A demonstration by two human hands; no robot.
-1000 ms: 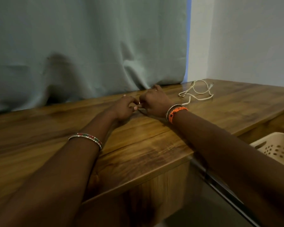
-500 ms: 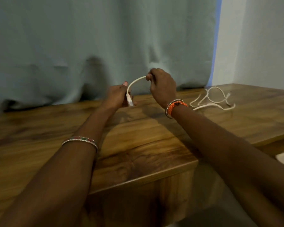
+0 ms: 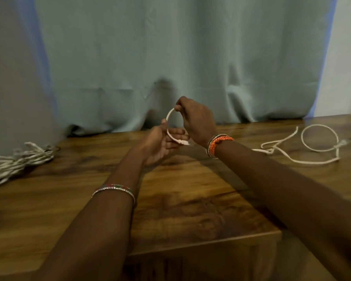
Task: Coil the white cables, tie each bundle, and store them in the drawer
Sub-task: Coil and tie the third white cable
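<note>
A thin white cable [image 3: 169, 118] arches between my two hands above the wooden table [image 3: 190, 209]. My right hand [image 3: 197, 120] pinches the top of the arch. My left hand [image 3: 160, 142] lies palm up beneath it, thumb against the cable, and the plug end [image 3: 183, 142] rests across its fingers. The remaining length of this cable [image 3: 312, 157] trails behind my right wrist and lies in a loose loop on the table at the right. A twisted bundle of white cable [image 3: 18, 163] lies at the left edge. No drawer is in view.
A grey-green curtain [image 3: 170, 57] hangs along the table's far edge, with white wall at the right. The table's front edge runs just below my forearms. Bracelets circle both wrists.
The hands rose from the tabletop with the cable end and bent it into an arch. My view swung left, bringing the bundle at the left into sight and losing the basket at the right.
</note>
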